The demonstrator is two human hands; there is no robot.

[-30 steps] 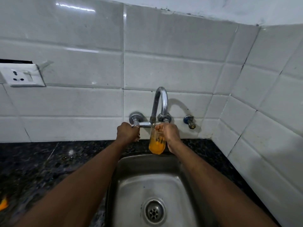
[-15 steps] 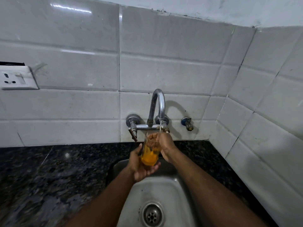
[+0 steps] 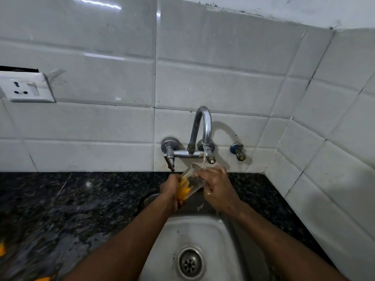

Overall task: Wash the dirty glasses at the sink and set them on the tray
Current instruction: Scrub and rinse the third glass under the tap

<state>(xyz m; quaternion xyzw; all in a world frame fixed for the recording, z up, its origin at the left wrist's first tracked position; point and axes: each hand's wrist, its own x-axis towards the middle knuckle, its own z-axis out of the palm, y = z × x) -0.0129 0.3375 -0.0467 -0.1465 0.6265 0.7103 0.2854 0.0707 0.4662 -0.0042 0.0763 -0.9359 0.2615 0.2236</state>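
Note:
A clear glass [image 3: 189, 184] with orange residue in its lower part is held tilted over the back of the steel sink [image 3: 205, 232]. My left hand [image 3: 170, 190] grips its base and lower side. My right hand [image 3: 216, 188] holds it at the rim, fingers curled over the top edge. A thin stream of water runs from the chrome tap [image 3: 200, 128] onto the glass rim and my right fingers. No tray is in view.
Dark speckled counter [image 3: 71, 209] lies left of the sink, a narrower strip at the right. White tiled walls meet in a corner on the right. A wall socket [image 3: 26, 88] sits upper left. A small valve [image 3: 238, 152] is right of the tap. The drain [image 3: 189, 262] is below.
My left hand left the tap handle and came under the glass, then gripped its base. The glass went from upright to tilted, and water now runs from the spout.

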